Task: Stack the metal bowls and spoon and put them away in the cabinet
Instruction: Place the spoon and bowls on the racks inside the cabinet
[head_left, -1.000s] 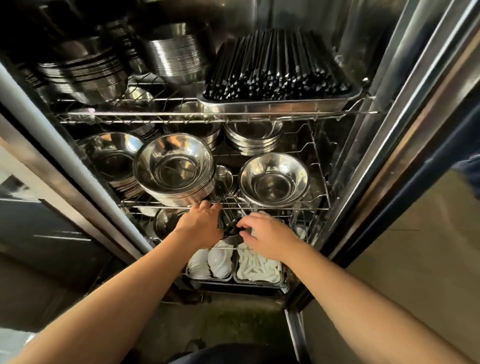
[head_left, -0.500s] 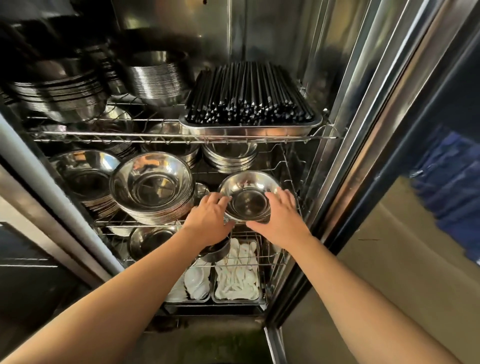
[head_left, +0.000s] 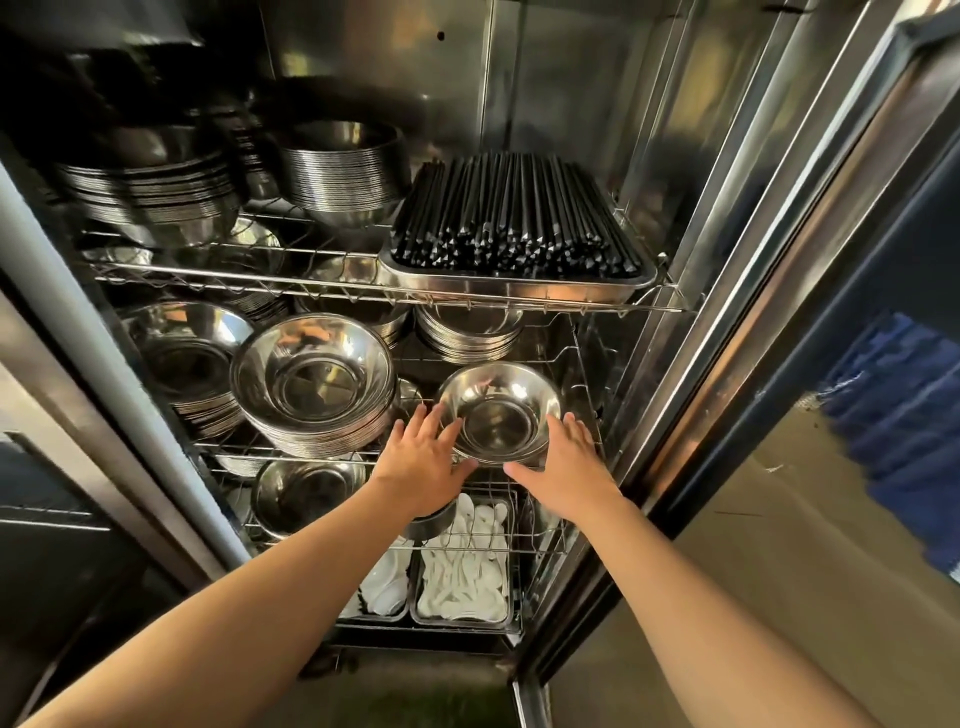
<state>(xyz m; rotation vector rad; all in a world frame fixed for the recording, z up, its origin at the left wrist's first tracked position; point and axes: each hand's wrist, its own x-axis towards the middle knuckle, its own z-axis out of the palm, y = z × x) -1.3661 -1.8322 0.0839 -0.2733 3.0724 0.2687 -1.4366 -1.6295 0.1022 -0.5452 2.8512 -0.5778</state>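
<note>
A small stack of metal bowls (head_left: 498, 415) sits on the right side of the cabinet's middle wire shelf (head_left: 234, 448). My left hand (head_left: 423, 465) lies against the stack's left side and my right hand (head_left: 566, 470) against its right side. Both hands have their fingers straight and spread, not curled around the bowls. I see no metal spoon. A taller stack of larger metal bowls (head_left: 314, 384) stands just left of the small stack.
A tray of black chopsticks (head_left: 514, 218) and more bowl stacks (head_left: 343, 171) fill the top shelf. On the bottom shelf are trays of white spoons (head_left: 465, 577) and a metal bowl (head_left: 306, 493). The steel door frame (head_left: 727, 312) rises at right.
My hands rose from the lower shelf to the small bowl stack and gripped it. Their fingers have now straightened along the sides of the stack, which rests on the middle shelf.
</note>
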